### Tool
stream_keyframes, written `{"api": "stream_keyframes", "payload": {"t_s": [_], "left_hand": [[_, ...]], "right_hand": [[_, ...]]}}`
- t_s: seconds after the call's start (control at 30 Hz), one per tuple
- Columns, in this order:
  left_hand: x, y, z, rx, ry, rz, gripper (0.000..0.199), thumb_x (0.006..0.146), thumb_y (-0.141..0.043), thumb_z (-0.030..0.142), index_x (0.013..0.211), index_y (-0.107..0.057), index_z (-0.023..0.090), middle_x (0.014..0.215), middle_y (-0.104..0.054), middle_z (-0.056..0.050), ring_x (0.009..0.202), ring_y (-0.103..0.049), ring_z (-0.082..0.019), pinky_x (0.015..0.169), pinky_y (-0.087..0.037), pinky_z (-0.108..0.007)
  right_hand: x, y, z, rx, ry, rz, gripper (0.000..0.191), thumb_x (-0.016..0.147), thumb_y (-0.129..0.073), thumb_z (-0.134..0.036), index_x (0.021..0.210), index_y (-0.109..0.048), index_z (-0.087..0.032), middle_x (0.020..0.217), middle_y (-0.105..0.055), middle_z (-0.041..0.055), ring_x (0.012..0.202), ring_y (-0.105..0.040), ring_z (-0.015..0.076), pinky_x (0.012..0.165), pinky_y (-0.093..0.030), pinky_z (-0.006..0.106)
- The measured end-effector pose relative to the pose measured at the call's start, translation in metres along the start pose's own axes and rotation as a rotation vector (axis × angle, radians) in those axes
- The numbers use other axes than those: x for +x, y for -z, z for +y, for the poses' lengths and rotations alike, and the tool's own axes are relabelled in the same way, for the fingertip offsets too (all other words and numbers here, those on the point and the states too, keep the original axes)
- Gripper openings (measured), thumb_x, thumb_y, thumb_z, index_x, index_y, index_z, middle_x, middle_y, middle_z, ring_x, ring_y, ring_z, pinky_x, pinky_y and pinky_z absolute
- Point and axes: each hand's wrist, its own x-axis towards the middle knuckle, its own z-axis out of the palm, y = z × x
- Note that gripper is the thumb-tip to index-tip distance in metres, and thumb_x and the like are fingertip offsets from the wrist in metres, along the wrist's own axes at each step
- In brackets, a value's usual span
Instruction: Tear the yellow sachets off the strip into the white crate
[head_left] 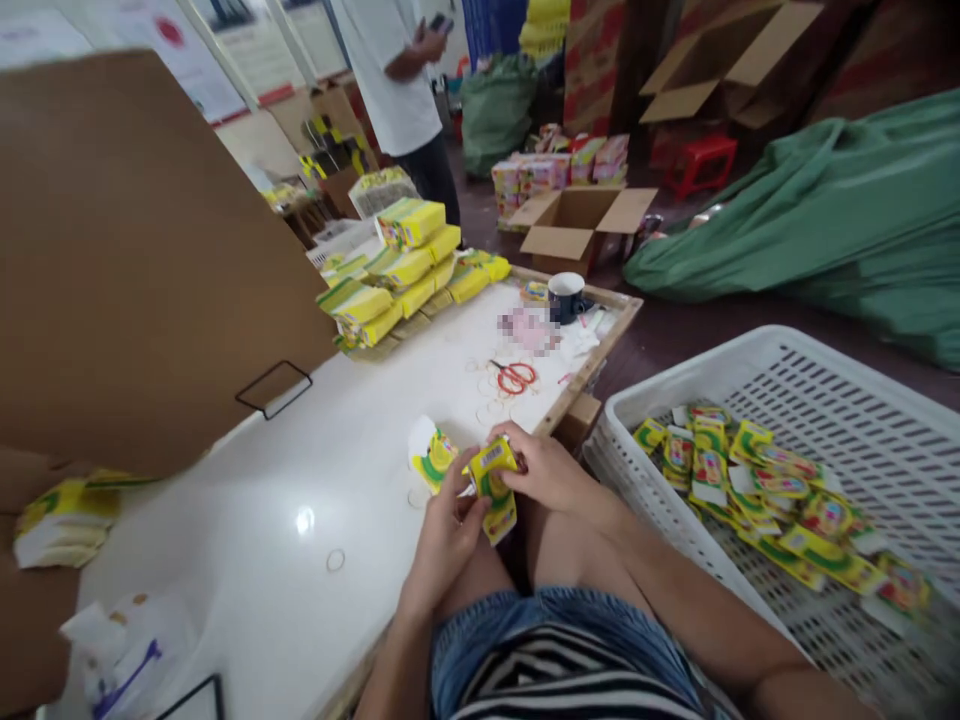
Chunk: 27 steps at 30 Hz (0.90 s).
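Observation:
Between my two hands, above my lap at the table's edge, is a small yellow and green printed carton (495,490) with a barcode on its upper part. The fingers of my left hand (454,520) grip its left side. At its top right, my right hand (536,465) is closed on the carton's upper end, and the fingertips are partly hidden. Just left of it on the white tabletop (300,490) lies another yellow and green carton (433,455) with a white end, close to my left fingertips.
Red-handled scissors (516,378), rubber bands and a dark mug (566,298) lie ahead. Bundled yellow cartons (405,270) are stacked at the far end. On the right stands a white basket (750,370) holding many cartons. A cardboard sheet (150,270) rises at left. A person (394,90) stands beyond.

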Motion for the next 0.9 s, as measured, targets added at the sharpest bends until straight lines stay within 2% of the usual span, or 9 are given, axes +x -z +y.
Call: {"api": "stream_keyframes", "payload": {"t_s": [0.1, 0.2, 0.43, 0.5, 0.6, 0.67, 0.77, 0.83, 0.9], "left_hand": [[0.001, 0.001, 0.001, -0.035, 0.002, 0.001, 0.061, 0.085, -0.060, 0.023, 0.142, -0.037, 0.022, 0.124, -0.063, -0.013, 0.091, -0.070, -0.021, 0.080, -0.058, -0.034], [0.004, 0.006, 0.006, -0.109, 0.006, -0.003, 0.065, 0.083, -0.065, 0.028, 0.141, -0.037, 0.022, 0.121, -0.065, -0.013, 0.090, -0.071, -0.022, 0.077, -0.059, -0.033], [0.008, -0.004, 0.007, -0.143, -0.030, -0.068, 0.058, 0.083, -0.066, 0.030, 0.135, -0.043, 0.022, 0.120, -0.067, -0.014, 0.100, -0.069, -0.027, 0.086, -0.057, -0.042], [0.009, -0.004, -0.001, 0.049, -0.084, 0.001, 0.052, 0.086, -0.062, 0.029, 0.134, -0.046, 0.022, 0.129, -0.062, -0.014, 0.118, -0.060, -0.029, 0.099, -0.049, -0.048], [0.012, 0.011, -0.021, 0.520, -0.150, 0.241, 0.062, 0.079, -0.069, 0.026, 0.136, -0.046, 0.021, 0.147, -0.046, -0.013, 0.139, -0.037, -0.032, 0.114, -0.029, -0.055], [0.013, 0.024, -0.034, 0.716, -0.137, 0.283, 0.061, 0.074, -0.073, 0.025, 0.132, -0.052, 0.018, 0.147, -0.046, -0.015, 0.140, -0.035, -0.035, 0.114, -0.029, -0.056], [0.012, 0.037, -0.046, 0.821, -0.094, 0.224, 0.027, 0.086, -0.060, 0.023, 0.111, -0.067, 0.019, 0.133, -0.060, -0.013, 0.125, -0.055, -0.032, 0.104, -0.045, -0.051], [0.009, 0.038, -0.048, 0.841, -0.100, 0.199, 0.023, 0.089, -0.054, 0.022, 0.106, -0.070, 0.020, 0.126, -0.065, -0.012, 0.119, -0.060, -0.031, 0.100, -0.049, -0.049], [0.006, 0.035, -0.048, 0.839, -0.132, 0.168, 0.028, 0.086, -0.059, 0.021, 0.112, -0.067, 0.020, 0.129, -0.063, -0.013, 0.122, -0.058, -0.030, 0.101, -0.048, -0.049]], "right_hand": [[0.003, 0.001, 0.002, -0.108, 0.008, 0.038, 0.037, 0.078, -0.064, -0.020, 0.113, -0.056, -0.025, 0.060, -0.052, -0.0075, 0.056, -0.050, 0.0124, 0.057, -0.032, 0.022], [0.004, -0.001, 0.007, -0.008, 0.046, 0.030, 0.035, 0.083, -0.064, -0.026, 0.117, -0.058, -0.024, 0.060, -0.054, -0.0067, 0.056, -0.050, 0.0124, 0.057, -0.035, 0.022], [-0.012, 0.000, 0.006, 0.214, 0.141, 0.194, 0.024, 0.093, -0.052, -0.033, 0.105, -0.068, -0.021, 0.099, -0.069, 0.0051, 0.078, -0.062, 0.0163, 0.068, -0.048, 0.027], [-0.029, 0.020, 0.004, 0.063, 0.149, 0.340, 0.022, 0.093, -0.051, -0.030, 0.103, -0.069, -0.022, 0.096, -0.070, 0.0048, 0.081, -0.063, 0.0182, 0.073, -0.049, 0.031], [-0.055, 0.062, 0.009, -0.451, 0.120, 0.782, 0.020, 0.090, -0.057, -0.031, 0.102, -0.072, -0.022, 0.097, -0.068, 0.0092, 0.092, -0.060, 0.0246, 0.090, -0.044, 0.045], [-0.064, 0.079, 0.016, -0.676, 0.024, 0.920, 0.030, 0.087, -0.061, -0.038, 0.108, -0.071, -0.019, 0.110, -0.063, 0.0159, 0.105, -0.056, 0.0318, 0.095, -0.038, 0.055], [-0.057, 0.062, 0.025, -0.493, 0.017, 0.743, 0.030, 0.089, -0.058, -0.039, 0.107, -0.070, -0.018, 0.105, -0.066, 0.0139, 0.097, -0.060, 0.0280, 0.088, -0.045, 0.048], [-0.039, 0.026, 0.028, -0.232, -0.001, 0.515, 0.024, 0.092, -0.053, -0.033, 0.099, -0.071, -0.019, 0.092, -0.070, 0.0082, 0.081, -0.063, 0.0209, 0.079, -0.050, 0.037], [-0.016, -0.014, 0.027, -0.149, -0.045, 0.381, 0.023, 0.093, -0.052, -0.030, 0.097, -0.071, -0.017, 0.093, -0.071, 0.0086, 0.086, -0.063, 0.0218, 0.081, -0.049, 0.036]]}}
